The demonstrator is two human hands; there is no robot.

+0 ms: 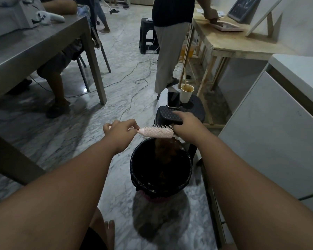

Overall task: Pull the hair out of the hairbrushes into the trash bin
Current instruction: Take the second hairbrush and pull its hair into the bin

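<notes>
Two hairbrushes, pink cylindrical brush (156, 132) gripped by left hand (120, 129), right hand (185, 126) apparently pinching one brown hair clump (163, 148) at its tip, above one round black-lined trash bin (133, 165), black paddle brush (170, 114) at 1 o'clock.

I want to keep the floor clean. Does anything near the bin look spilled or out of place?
Nothing is spilled: the brown hair hangs from the pink brush into the trash bin. Only loose cables trail across the floor behind.
</notes>
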